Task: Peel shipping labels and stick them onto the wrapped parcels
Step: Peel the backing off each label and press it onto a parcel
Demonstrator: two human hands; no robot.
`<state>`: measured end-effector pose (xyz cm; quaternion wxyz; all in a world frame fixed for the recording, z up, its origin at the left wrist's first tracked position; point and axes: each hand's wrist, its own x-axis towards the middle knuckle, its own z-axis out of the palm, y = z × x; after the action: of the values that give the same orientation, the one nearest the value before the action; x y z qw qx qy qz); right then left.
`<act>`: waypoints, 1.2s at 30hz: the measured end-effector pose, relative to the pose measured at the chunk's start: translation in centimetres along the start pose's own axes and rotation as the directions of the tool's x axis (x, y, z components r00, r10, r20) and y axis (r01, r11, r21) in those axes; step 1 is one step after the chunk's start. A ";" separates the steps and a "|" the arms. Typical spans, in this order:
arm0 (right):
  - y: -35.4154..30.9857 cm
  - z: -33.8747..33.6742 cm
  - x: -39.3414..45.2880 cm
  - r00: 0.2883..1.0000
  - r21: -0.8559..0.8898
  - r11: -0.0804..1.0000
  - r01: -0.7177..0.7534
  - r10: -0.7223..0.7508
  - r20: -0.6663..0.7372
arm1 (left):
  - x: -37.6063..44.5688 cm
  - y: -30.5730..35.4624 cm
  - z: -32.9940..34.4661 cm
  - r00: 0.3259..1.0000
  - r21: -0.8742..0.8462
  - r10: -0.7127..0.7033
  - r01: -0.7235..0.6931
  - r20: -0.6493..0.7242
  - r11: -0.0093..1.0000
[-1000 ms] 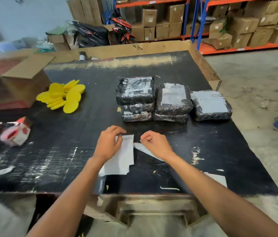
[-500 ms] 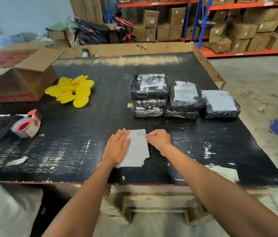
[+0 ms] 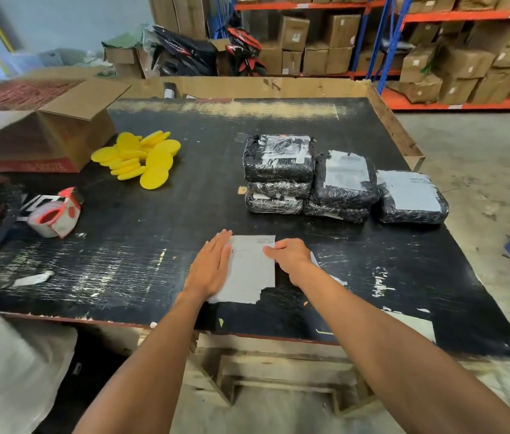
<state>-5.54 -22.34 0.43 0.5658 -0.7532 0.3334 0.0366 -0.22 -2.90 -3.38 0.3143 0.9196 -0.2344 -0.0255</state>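
The left hand (image 3: 211, 267) is pressing flat, fingers straight, on the left edge of the shipping label stack (image 3: 249, 269) lying near the table's (image 3: 153, 220) near edge. The right hand (image 3: 291, 253) is pinching the stack's far right corner. The stack's long axis is running near-to-far. The wrapped parcels (image 3: 344, 180) are lying farther back and to the right, nearer the right hand.

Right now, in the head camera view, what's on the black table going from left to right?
Open cardboard box → tape dispenser → yellow discs → left hand → label sheets → right hand → wrapped parcels.
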 end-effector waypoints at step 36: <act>1.7 -15.7 -0.3 0.889 0.179 0.878 0.443 -0.456 0.035 | 4.9 17.1 2.0 0.971 -0.789 -0.098 0.233 0.216 0.569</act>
<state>-11.73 -36.17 4.74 0.6319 -0.7582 0.1294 -0.0948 -3.38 -18.07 5.56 0.6757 0.6889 -0.1324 -0.2266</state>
